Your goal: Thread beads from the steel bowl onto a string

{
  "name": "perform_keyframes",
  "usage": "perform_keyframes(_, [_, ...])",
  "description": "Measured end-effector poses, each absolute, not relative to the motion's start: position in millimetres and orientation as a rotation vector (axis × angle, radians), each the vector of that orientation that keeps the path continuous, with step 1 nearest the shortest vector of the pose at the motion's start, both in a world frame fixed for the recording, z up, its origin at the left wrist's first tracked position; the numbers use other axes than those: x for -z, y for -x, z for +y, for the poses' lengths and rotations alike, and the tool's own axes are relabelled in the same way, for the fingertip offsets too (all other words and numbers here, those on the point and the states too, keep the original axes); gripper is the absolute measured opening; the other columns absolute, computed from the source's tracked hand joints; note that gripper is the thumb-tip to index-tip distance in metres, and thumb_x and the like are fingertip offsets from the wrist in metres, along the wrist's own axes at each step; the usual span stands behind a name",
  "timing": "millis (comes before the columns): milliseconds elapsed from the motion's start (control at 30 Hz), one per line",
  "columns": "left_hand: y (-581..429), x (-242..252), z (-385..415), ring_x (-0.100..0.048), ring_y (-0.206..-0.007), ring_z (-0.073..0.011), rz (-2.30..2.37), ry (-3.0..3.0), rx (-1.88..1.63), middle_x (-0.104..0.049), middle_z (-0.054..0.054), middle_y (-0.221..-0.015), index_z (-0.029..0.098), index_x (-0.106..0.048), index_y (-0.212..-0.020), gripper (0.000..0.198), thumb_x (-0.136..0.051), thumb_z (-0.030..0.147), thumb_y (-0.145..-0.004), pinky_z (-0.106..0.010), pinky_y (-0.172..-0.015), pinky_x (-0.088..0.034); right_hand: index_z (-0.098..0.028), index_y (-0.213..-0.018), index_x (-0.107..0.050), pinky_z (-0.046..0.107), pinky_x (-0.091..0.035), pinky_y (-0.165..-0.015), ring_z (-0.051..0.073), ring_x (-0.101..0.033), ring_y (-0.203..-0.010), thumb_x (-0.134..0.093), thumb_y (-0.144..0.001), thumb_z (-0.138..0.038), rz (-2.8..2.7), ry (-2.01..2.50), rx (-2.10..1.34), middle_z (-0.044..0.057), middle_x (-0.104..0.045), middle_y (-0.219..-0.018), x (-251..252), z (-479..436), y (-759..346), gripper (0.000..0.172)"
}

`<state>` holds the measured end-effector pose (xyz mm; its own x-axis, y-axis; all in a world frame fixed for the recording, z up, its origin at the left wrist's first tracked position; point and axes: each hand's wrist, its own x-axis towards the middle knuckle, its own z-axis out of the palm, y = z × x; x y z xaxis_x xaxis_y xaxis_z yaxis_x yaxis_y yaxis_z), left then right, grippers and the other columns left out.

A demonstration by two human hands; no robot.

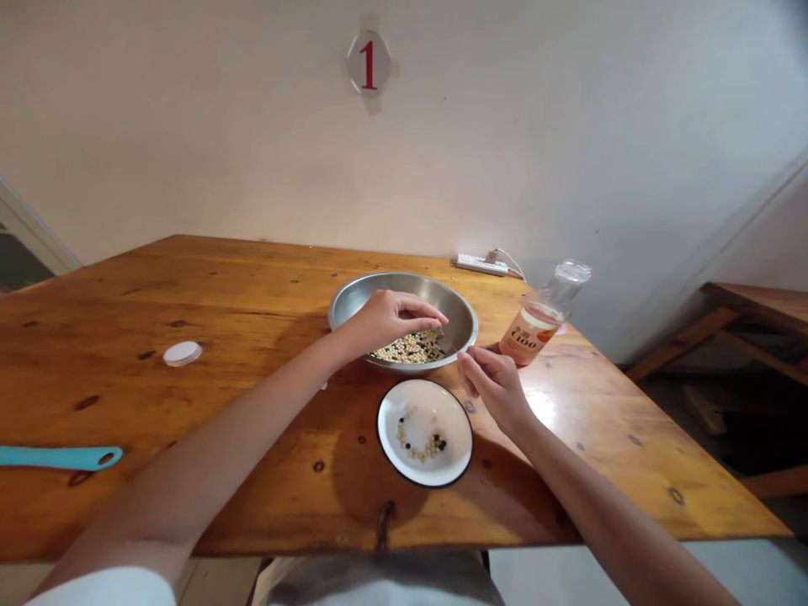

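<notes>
My left hand reaches over a steel bowl, its thumb and fingers pinched together. My right hand is closed in a pinch just outside the bowl's right rim. A thin strand runs between the fingertips of both hands; whether it is thread or a needle is hard to tell. Many small cream and black bean-like pieces lie in the bowl. Nearer me, a white dish with a dark rim holds several similar pieces in a curved line.
A clear bottle with pink liquid stands right of the bowl. A white lid and a turquoise handle lie on the left of the wooden table. At the back edge is a power strip with a cable.
</notes>
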<state>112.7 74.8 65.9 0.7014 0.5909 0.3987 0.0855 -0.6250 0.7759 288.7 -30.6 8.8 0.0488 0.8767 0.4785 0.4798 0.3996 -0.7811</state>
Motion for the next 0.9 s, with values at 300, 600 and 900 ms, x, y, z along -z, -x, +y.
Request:
perform_keyframes(300, [-113,-62,78,-0.066,-0.089,-0.0161,0.501,-2.096,-0.747,-0.073,-0.004,-0.092,0.017,-0.072,-0.089,0.027,-0.066,0.04,-0.076,-0.027,-0.081,-0.05,-0.019,-0.053,-0.044,0.023,-0.029,-0.044,0.008,-0.037,-0.04,-0.047,-0.091,-0.041,-1.595,1.233,-0.476,-0.004,-0.042,-0.042,-8,-31,-290,0.044])
perform_keyframes(600, [-114,-63,76,-0.065,-0.087,-0.0151,0.473,-2.053,-0.69,-0.072,-0.005,-0.092,0.016,-0.07,-0.091,0.028,-0.065,0.039,-0.077,-0.026,-0.078,-0.05,-0.018,-0.053,-0.044,0.022,-0.03,-0.044,0.008,-0.037,-0.04,-0.048,-0.091,-0.039,-1.599,1.229,-0.479,-0.004,-0.042,-0.042,-10,-31,-289,0.044])
perform_keyframes(900, [-103,-76,75,-0.062,-0.087,-0.0155,0.426,-2.212,-0.533,-0.069,-0.005,-0.092,0.015,-0.068,-0.093,0.032,-0.059,0.044,-0.082,-0.025,-0.075,-0.047,-0.016,-0.071,-0.06,0.021,-0.036,-0.046,0.009,-0.045,-0.045,-0.051,-0.09,-0.04,-1.639,1.198,-0.577,-0.003,-0.05,-0.05,-5,-29,-287,0.032])
